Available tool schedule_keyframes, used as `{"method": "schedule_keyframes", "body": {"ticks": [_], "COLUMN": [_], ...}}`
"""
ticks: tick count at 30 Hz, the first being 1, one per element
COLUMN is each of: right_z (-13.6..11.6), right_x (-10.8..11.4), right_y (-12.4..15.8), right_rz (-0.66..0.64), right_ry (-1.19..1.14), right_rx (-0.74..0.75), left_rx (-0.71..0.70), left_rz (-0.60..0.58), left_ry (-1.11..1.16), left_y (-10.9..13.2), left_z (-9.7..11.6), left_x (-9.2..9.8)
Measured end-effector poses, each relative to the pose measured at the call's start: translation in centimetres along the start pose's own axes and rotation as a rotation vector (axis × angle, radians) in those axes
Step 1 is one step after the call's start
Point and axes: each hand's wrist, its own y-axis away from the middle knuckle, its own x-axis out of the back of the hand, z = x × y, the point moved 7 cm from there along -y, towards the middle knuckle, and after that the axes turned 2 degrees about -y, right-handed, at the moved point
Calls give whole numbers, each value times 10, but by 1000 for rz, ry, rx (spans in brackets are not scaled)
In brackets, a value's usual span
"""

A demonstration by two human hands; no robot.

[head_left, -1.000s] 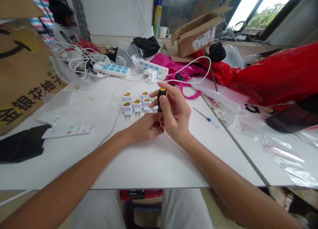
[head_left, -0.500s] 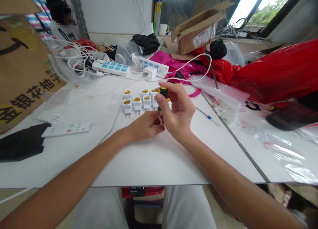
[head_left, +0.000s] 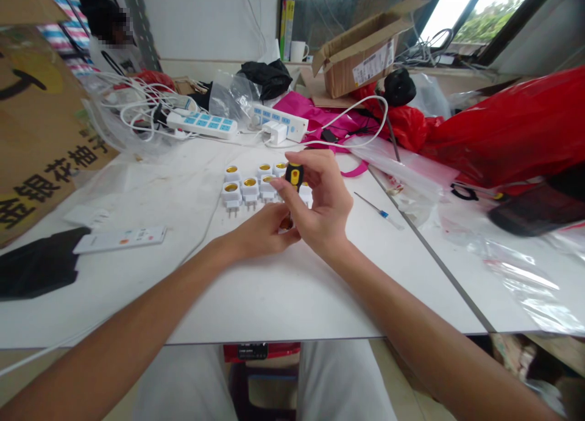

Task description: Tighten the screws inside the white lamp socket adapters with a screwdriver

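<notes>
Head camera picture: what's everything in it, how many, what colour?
Screwdriver: one, black and yellow, centre
Socket plugs: at least seven, white and gold, centre
Power strips: two, white and blue, back
Thin rod: one, grey and blue, right
Open box: one, brown, back right
Smiley box: one, brown, far left
Plastic heap: one, red, right
Cables: uncountable, white, back left
Person: one, white top, back left
Left hand: one, centre, around a part-hidden piece
Right hand: one, centre, holding screwdriver

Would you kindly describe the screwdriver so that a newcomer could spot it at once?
Start at the white table and find the right hand in front of the white plugs. That hand holds the screwdriver nearly upright; its black-and-yellow colouring sets it apart from those plugs.
</notes>
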Motion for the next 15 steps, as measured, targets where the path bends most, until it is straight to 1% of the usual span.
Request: {"method": "schedule_keyframes", "body": {"ticks": [4, 8, 13, 15], "right_z": [2, 8, 12, 10], "right_x": [2, -2, -5, -4], "right_y": [-2, -1, 1, 2], "right_rz": [28, -64, -88, -69], "right_ry": [8, -91, -151, -127], "right_rx": [-62, -131, -149, -116], "left_rx": [5, -5, -15, -17], "left_rz": [-25, -35, -26, -17], "left_ry": [14, 14, 29, 1], "left_y": [0, -1, -1, -1], "left_z": [-5, -6, -3, -2], "left_x": [-3, -4, -3, -2]}}
